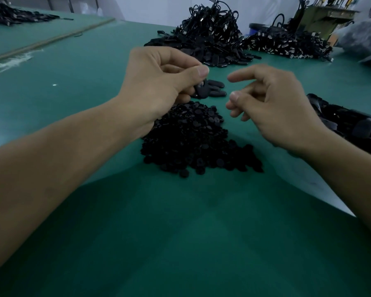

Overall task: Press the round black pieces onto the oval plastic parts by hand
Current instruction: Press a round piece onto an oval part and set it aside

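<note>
A green table (73,82) fills the view, and at its far side stands a tall mound of black cords (210,35) with metal ends, with a lower heap of the same (287,43) to its right. A dark pile of parts (347,121) lies at the right edge, too dim to name for sure. Nearer, between the two forearms, spreads the heap of round black pieces (193,138), its far-left edge tucked under the heel of the left hand (159,82). Just beyond that heap a few loose ovals (217,88) lie flat on the table. The left hand pinches one oval part (200,88) between thumb and curled fingers, and it hangs below the thumb tip with its long axis roughly upright in the view. The right hand (272,103) hovers near it on the right, a little blurred, with its fingers loosely bent, thumb and forefinger apart and nothing seen between them. The round pieces lie below and to the left of this free hand, on the near side, so it is the likelier hand to dip down and inward for one, then bring it across to the oval held opposite.
</note>
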A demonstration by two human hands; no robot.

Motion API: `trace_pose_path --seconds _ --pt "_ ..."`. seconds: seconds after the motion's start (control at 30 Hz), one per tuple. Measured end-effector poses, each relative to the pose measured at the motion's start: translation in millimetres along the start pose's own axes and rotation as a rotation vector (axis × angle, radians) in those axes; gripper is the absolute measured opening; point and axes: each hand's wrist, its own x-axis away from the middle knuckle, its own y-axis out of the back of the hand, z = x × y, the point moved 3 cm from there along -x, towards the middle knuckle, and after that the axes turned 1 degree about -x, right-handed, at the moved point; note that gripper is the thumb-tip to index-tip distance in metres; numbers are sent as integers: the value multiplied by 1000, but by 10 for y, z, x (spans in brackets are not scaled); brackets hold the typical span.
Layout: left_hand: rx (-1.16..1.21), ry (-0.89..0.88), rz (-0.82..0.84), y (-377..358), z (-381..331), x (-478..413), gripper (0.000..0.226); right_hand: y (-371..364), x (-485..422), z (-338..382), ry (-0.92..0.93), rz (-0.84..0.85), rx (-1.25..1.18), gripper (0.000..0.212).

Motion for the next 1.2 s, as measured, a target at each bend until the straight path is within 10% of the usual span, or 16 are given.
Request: trace_pose_path --seconds 1.2 --pt "110 25 159 -114 -14 67 12 85 11 125 -31 -111 -374 14"
